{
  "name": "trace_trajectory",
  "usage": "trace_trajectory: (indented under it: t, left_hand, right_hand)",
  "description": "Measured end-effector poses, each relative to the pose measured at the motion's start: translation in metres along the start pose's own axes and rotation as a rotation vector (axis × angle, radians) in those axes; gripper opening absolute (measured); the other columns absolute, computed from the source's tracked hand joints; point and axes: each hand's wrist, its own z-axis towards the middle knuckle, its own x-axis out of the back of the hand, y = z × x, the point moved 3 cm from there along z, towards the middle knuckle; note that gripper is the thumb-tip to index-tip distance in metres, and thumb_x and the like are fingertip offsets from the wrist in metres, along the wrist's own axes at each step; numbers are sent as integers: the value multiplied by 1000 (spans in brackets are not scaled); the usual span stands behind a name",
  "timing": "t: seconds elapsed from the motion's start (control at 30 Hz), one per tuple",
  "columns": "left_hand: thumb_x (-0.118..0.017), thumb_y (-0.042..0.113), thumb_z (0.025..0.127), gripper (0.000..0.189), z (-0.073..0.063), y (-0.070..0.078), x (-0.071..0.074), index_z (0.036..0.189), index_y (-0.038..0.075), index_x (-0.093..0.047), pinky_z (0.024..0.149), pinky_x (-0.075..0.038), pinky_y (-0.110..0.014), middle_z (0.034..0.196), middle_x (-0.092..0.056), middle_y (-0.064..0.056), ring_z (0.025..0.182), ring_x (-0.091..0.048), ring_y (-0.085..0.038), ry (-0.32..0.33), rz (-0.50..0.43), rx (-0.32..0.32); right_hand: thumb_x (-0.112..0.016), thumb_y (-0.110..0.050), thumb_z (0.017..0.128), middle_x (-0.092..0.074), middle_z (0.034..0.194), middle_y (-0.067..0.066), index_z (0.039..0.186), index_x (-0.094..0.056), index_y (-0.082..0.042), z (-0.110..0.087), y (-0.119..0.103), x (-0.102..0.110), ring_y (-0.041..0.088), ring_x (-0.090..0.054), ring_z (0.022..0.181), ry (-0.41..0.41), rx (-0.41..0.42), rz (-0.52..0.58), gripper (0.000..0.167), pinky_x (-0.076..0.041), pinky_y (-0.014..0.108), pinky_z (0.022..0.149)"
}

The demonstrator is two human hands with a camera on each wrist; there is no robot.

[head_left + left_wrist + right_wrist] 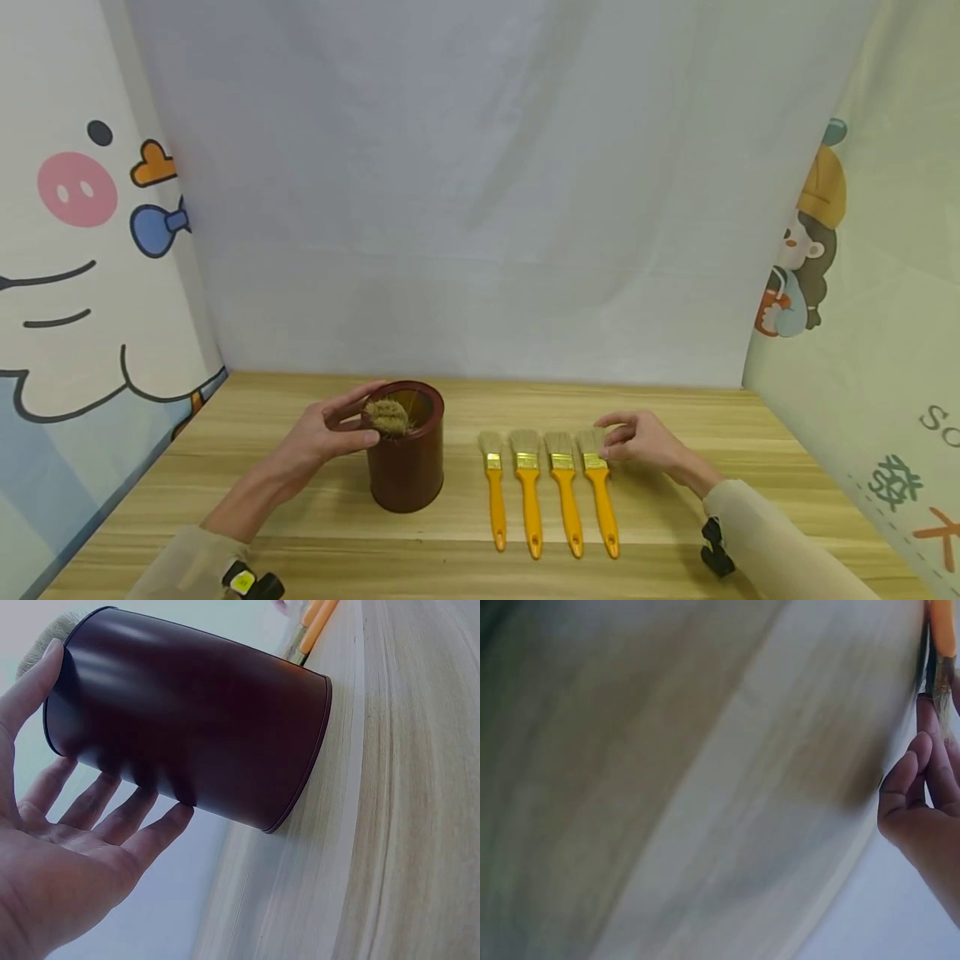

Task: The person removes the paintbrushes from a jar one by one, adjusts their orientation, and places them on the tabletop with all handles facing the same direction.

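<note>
My left hand (327, 433) holds the dark red cylindrical pot (406, 475) by its left side. In the left wrist view the thumb lies near the rim and the fingertips touch the wall of the pot (195, 712). A tuft of tan bristles (387, 417) pokes out of the pot's mouth. Several paintbrushes with yellow-orange handles lie in a row right of the pot, bristles away from me. At the row's right end, my right hand (643, 442) pinches the bristle end of the last paintbrush (600, 492). The right wrist view catches these fingers (930, 761) at its right edge.
The other brushes are a narrow paintbrush (495, 500) nearest the pot and two wider ones, a paintbrush (529, 500) and a paintbrush (567, 500). All lie on a wood-grain table (337, 550). A pale curtain (480, 208) hangs behind, with printed cloths at both sides.
</note>
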Motion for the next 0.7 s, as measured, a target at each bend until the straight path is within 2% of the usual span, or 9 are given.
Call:
trace_trajectory:
  t: [0.2,0.33,0.7]
  left_hand:
    - [-75,17,98,78,0,0,0,166,10,-37,109,-48,-49,167,-32,-23,150,-32,-50,1,-1,2]
    - [-75,16,98,77,0,1,-1,165,10,-38,109,-48,-49,166,-33,-23,150,-33,-49,4,2,2]
    - [-75,16,98,76,0,1,0,165,11,-38,108,-49,-47,166,-32,-23,150,-33,-50,-3,-4,-2]
  right_hand:
    - [-80,-3,91,-74,103,18,132,-61,16,2,0,-1,22,-69,90,1,37,-46,49,-56,30,73]
    - [-82,-5,90,-74,104,15,131,-63,13,3,1,0,21,-68,90,5,30,-78,48,-55,29,73]
    - [-83,-7,89,-73,102,12,129,-66,12,7,3,1,22,-63,85,1,65,-136,48,-50,27,68]
